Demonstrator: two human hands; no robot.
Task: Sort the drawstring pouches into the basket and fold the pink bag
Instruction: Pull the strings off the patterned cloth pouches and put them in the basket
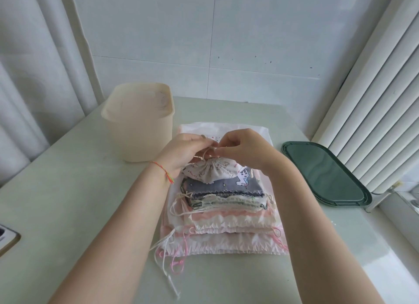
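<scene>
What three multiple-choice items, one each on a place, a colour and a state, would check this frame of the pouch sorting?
1. Where does the cream basket stand?
A. on the table, beyond and to the left of the pouch stack
B. on the green lid
C. on top of the stack

2. What colour is the flat lid near the blinds?
A. red
B. dark green
C. yellow

3. What are the left hand and right hand doing?
A. resting flat on the table
B. pinching the drawstring of the top white pouch
C. lifting the basket

Key: 1 A, it stands clear of the stack; 2 B, its surface is dark green; 3 B, both sets of fingertips meet at the cord above the gathered mouth.
</scene>
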